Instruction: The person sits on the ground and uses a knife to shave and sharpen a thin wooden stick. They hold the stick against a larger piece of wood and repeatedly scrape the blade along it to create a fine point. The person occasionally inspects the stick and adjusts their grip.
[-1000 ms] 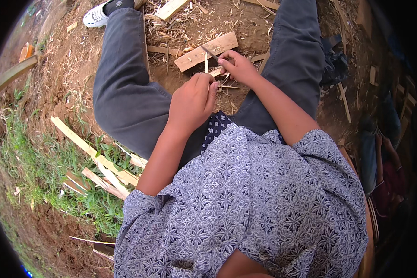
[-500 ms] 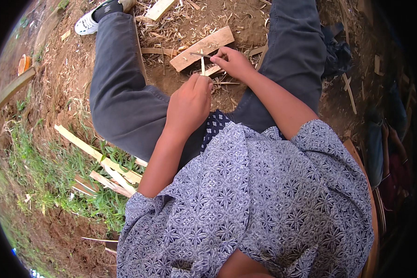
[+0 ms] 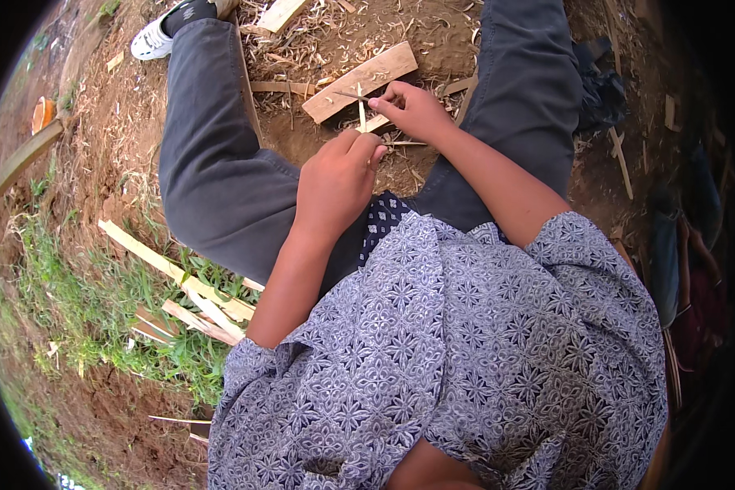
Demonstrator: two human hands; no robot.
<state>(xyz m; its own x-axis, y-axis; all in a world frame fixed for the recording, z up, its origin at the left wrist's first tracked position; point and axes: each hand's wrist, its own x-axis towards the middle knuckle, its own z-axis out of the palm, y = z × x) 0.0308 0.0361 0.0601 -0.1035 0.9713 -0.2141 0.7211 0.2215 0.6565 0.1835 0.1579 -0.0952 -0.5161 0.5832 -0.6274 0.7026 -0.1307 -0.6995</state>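
My left hand (image 3: 336,180) is closed around the lower end of a thin pale wood strip (image 3: 362,116), which points up and away from me. In my right hand (image 3: 417,112) is a small knife, gripped near its handle. The narrow dark knife blade (image 3: 349,95) lies across the strip close to its far tip. The handle is mostly hidden by my fingers. Just beyond both hands, a flat wooden board (image 3: 376,75) rests at a slant on the ground between my legs.
Curled shavings and wood scraps (image 3: 282,87) litter the brown soil. Long split wood pieces (image 3: 180,273) lie on grass at my left. A dark plastic bag (image 3: 600,90) is beside my right leg. Part of another person (image 3: 694,245) shows at the far right.
The whole view has shifted slightly. My left hand has turned a little, and its thumb shows more. The knife still crosses the strip near its tip.
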